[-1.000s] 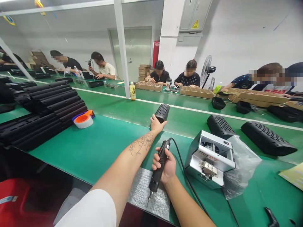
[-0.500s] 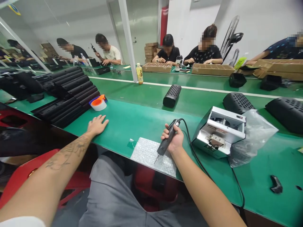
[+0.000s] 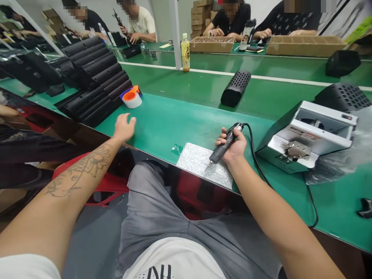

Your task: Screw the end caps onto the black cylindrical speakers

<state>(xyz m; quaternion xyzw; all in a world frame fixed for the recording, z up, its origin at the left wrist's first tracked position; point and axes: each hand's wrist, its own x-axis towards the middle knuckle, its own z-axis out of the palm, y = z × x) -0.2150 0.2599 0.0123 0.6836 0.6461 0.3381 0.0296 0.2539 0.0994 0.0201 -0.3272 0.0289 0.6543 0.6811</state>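
My right hand [image 3: 236, 146] is wrapped round a black electric screwdriver [image 3: 223, 148], its bit angled down over a sheet of bubble wrap [image 3: 197, 161] at the table's near edge. A black cord leaves the tool's top end. My left hand [image 3: 124, 127] holds nothing; its thumb stands apart from the curved fingers, over the green mat [image 3: 162, 128]. Just beyond it lies a tape roll [image 3: 133, 101] with an orange core, and past that rises a stack of black housings [image 3: 99, 77].
A silver screw feeder machine [image 3: 308, 139] stands to the right, with a clear plastic bag [image 3: 334, 166] against it. Farther back are a perforated black housing [image 3: 236, 88], a yellow drink bottle [image 3: 185, 53] and a cardboard tray [image 3: 212, 45]. Several people work across the table.
The camera view has tilted downward and shifted left, so my lap and shirt show more. My left hand's fingers are more curved than before. The screwdriver stays in my right hand.
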